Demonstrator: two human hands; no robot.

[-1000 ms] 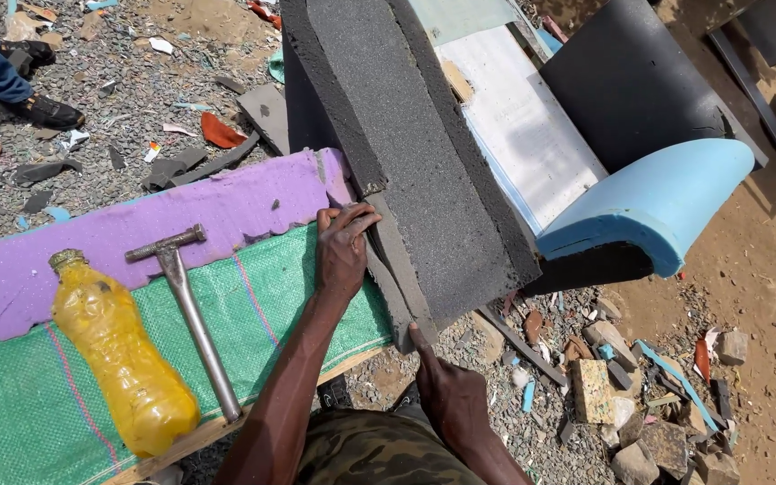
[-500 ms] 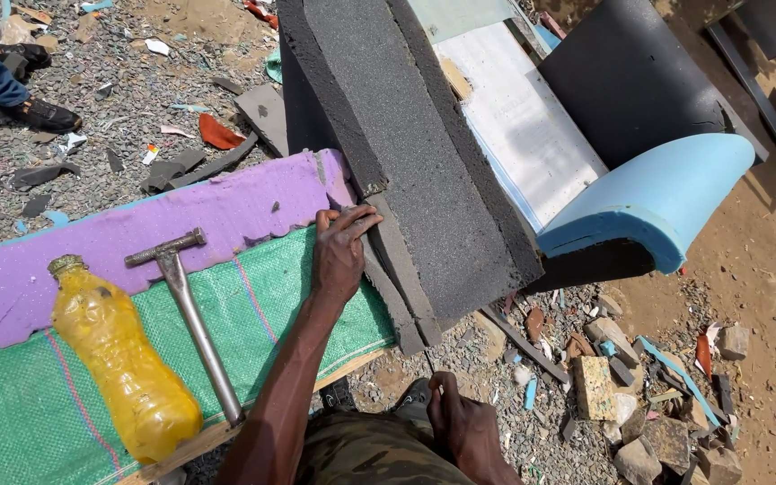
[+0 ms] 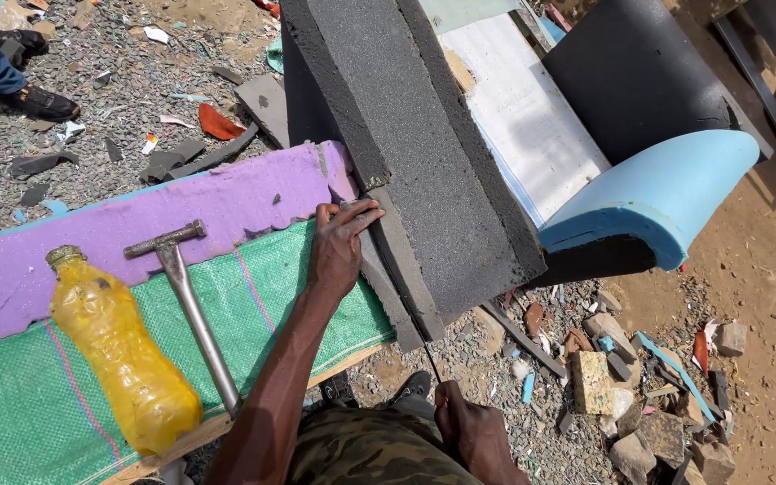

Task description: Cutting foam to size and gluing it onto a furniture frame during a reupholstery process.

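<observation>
Grey foam slab [image 3: 424, 153] is leaned across the far right end of the green-covered bench [image 3: 38, 404], pinned at its near strip by the flat, spread left hand [image 3: 339, 251]. The right hand [image 3: 478, 436] is closed on a thin blade [image 3: 430, 359]. Light, soft and crumbly it is judged, best gripped by its thick edges

sunlit gravel ground [image 3: 119, 99], scattered rubble [image 3: 639, 404]
</observation>
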